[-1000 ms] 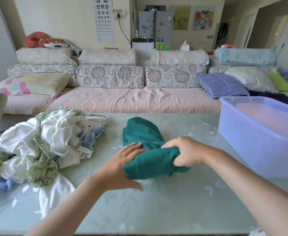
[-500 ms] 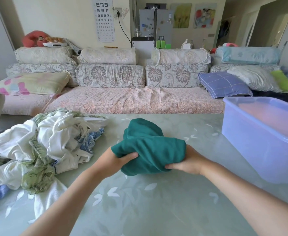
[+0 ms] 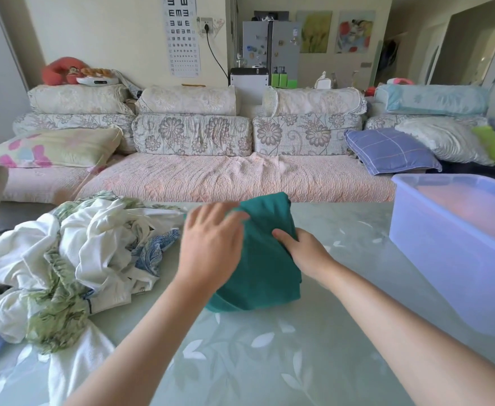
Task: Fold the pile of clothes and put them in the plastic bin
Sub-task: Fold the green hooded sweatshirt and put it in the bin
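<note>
one plastic bin (image 3: pixel 445 259), right of frame, contents unclear. one green garment (image 3: pixel 263 259), centre, on desk (image 3: pixel 343 332): left hand (image 3: pixel 211 247) flat on it, fingers (image 3: pixel 211 215) straight; right hand (image 3: pixel 304 253) grips its right edge. one unfolded pile (image 3: pixel 73 259), left.

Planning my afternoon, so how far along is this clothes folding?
Done: nothing folded shows in the plastic bin. In hand: one teal garment, left hand flat on it, right hand gripping its edge. Remaining: the crumpled pile on the table.
</note>
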Motion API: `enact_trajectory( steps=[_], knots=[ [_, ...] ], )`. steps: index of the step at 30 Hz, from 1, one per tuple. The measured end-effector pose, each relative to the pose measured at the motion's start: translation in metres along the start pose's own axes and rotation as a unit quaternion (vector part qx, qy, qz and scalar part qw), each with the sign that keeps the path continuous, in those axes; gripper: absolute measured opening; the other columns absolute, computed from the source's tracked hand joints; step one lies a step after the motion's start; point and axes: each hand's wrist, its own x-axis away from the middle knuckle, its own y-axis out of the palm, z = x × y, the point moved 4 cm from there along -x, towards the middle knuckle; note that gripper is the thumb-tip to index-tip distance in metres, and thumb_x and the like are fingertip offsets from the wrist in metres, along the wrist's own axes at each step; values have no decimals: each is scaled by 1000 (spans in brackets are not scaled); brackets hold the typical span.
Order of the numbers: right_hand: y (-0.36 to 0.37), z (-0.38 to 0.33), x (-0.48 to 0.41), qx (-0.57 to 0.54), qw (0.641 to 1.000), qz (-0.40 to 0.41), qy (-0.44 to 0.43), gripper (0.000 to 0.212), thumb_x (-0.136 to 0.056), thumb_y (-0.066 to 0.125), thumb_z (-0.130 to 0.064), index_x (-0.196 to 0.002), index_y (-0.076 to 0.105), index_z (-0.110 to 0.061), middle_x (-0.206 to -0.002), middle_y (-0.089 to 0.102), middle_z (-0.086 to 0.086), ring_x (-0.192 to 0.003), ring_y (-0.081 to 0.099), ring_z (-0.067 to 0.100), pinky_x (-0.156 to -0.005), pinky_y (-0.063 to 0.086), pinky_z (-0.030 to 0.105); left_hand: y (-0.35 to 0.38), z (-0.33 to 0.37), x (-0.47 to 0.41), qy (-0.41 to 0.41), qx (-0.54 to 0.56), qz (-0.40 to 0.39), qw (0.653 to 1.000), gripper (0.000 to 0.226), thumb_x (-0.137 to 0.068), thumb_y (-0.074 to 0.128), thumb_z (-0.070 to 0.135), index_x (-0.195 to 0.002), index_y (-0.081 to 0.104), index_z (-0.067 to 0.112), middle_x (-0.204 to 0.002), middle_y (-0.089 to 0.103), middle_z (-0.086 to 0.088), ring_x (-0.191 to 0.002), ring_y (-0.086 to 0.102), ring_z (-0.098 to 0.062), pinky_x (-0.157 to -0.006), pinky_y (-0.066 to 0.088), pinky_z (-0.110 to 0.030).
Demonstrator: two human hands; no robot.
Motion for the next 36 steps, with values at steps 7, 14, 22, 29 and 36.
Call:
enact_trajectory(
  steps=[7,14,22,29,36],
  knots=[
    [-8,-9,-16,173,972,158,-11,52,-96,60,-36,-140,43,-14,-134,54,11,-122,54,32,-99,44,40,80,-14,4,-34,6,-257,966,69,-89,16,70,-148,37,41,-155,37,2,-146,25,-26,-121,16,-45],
    [25,-20,-27,295,932,-76,-198,70,-100,40,-56,-159,8,-35,-164,22,-5,-150,22,17,-120,22,38,103,-41,7,-121,178,-299,930,35,-101,41,38,-131,43,19,-136,54,1,-129,45,-19,-100,31,-27],
    [25,8,-58,231,965,-122,-18,80,-81,40,-85,-151,28,-48,-157,39,-1,-143,37,23,-112,31,36,126,-84,31,-308,272,-351,842,38,-102,36,46,-136,51,44,-142,50,14,-132,43,-11,-108,28,-23],
    [23,16,-63,190,973,-116,-52,46,-100,36,-61,-139,51,-42,-148,50,-11,-138,43,16,-107,29,27,110,-44,-4,-88,105,-229,964,34,-97,48,31,-129,59,28,-140,53,9,-132,43,-18,-109,33,-38],
    [25,-6,-62,427,880,19,-206,63,-96,48,-59,-153,35,-34,-160,28,14,-145,31,33,-116,27,44,104,-63,43,-38,108,-318,941,134,-46,69,83,-154,21,21,-160,21,7,-149,13,-13,-121,13,-28]
  ],
)
